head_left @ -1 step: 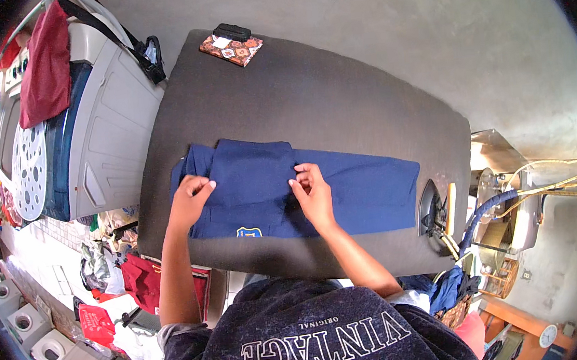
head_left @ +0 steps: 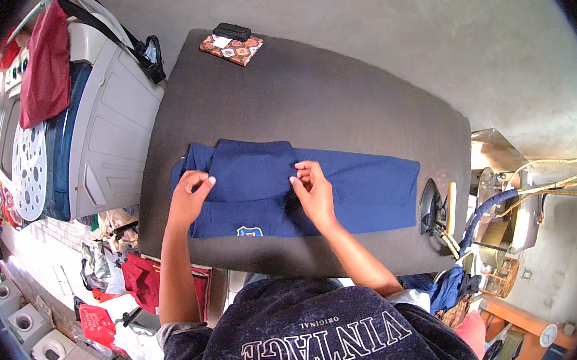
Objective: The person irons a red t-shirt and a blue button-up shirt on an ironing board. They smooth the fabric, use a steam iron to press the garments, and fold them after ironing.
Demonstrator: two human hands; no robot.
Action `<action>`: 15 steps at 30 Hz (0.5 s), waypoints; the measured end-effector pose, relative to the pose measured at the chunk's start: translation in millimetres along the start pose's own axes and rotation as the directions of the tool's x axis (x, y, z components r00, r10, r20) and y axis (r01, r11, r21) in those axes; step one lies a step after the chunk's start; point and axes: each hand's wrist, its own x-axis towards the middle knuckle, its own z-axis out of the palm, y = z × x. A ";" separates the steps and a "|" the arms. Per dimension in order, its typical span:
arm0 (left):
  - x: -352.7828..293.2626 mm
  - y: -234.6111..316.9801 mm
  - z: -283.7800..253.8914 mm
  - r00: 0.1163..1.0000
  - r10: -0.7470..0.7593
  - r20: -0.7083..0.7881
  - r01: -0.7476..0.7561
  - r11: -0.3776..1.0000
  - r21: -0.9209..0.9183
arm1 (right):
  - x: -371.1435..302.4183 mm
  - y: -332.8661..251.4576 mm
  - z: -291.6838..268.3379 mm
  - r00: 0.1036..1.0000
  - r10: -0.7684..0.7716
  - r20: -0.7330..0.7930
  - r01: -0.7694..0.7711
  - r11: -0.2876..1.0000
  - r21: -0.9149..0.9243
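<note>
A navy blue garment (head_left: 371, 186) lies stretched across the dark padded table, with a folded-over section (head_left: 253, 162) on its left half. A small yellow-edged badge (head_left: 249, 231) shows near its front edge. My left hand (head_left: 191, 197) is closed at the left side of the folded section, thumb and fingers pinching the cloth. At that section's right edge, my right hand (head_left: 313, 190) also pinches the fabric, its fingertips curled. A clothes iron (head_left: 432, 210) with a pale handle stands at the garment's right end, close to the table edge.
The dark table (head_left: 294, 90) carries a patterned flat item (head_left: 239, 50) and a black case (head_left: 232, 31) at its far end. A washing machine (head_left: 115, 120) stands to the left. Piled clothes (head_left: 139, 282) lie at lower left. A blue-wrapped hose (head_left: 474, 225) runs rightward from the iron.
</note>
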 end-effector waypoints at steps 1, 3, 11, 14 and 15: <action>6.1 7.6 -0.4 0.998 -0.060 0.020 0.062 0.996 -0.061 | 5.4 -1.6 0.6 0.999 -0.037 -0.028 0.037 0.999 -0.003; 18.0 31.2 -1.1 0.984 -0.165 0.062 0.171 0.980 -0.100 | 17.8 -2.4 0.2 1.000 -0.011 -0.002 0.011 0.997 0.081; 22.7 54.5 -1.7 0.999 -0.007 -0.048 0.000 0.990 -0.143 | 29.6 -20.5 -19.0 0.961 -0.272 0.038 0.273 0.962 -0.026; -4.9 29.2 -5.3 0.985 -0.051 0.163 0.097 0.952 -0.290 | 8.7 -0.1 -23.6 0.958 -0.256 0.129 0.265 0.963 -0.058; -13.8 9.0 -2.4 0.986 -0.065 0.154 0.100 0.968 -0.230 | 3.1 3.4 -21.0 0.973 -0.105 0.205 0.121 0.991 -0.063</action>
